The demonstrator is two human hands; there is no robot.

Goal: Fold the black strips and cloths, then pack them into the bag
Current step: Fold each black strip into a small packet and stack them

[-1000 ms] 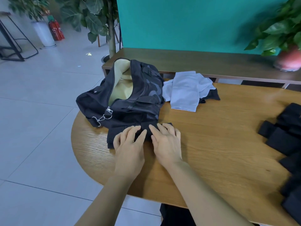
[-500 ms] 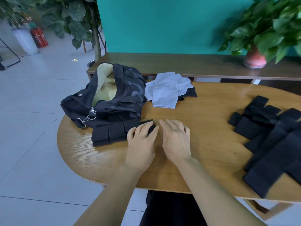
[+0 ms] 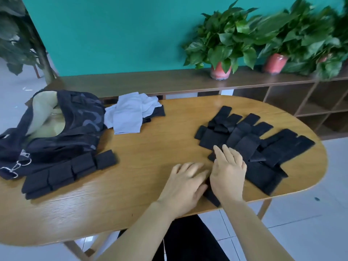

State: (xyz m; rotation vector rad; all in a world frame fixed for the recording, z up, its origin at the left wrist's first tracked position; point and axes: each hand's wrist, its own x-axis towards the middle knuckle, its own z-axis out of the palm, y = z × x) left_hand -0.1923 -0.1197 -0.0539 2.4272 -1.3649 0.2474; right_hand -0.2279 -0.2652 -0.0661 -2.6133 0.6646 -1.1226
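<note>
- Heap of unfolded black strips [image 3: 252, 146], matte and flat, fanned and overlapping on the right half of the oval wooden table [image 3: 150, 194], near its right end.
- Right hand [image 3: 227, 172] spread flat with fingers straight and slightly apart, fingertips on the near-left edge of the heap.
- Left hand [image 3: 185, 183] just beside it, fingers extended and relaxed, gripping nothing; blurred, so contact with the strip edge beneath cannot be told for certain.
- Row of folded black strips [image 3: 66, 171] lined up side by side on the left part of the table, touching the front of the bag.
- Black camouflage-patterned bag [image 3: 71, 127] at the far left, mouth gaping to show a pale yellow lining, metal clip and ring hanging at its near corner.
- Pale blue cloth [image 3: 130, 113] loosely folded just right of the bag, lying over a black cloth [image 3: 158, 112] peeking out at its right side.
- Table top of light, grained wood with a rounded rim, standing on grey-white floor tiles.
- Behind, a long dark-brown shelf unit [image 3: 150, 81] against a teal wall, carrying leafy potted plants [image 3: 222, 44] in reddish pots; open cubbies at the far right.
- Large-leaved plant [image 3: 17, 38] at the upper left edge.
</note>
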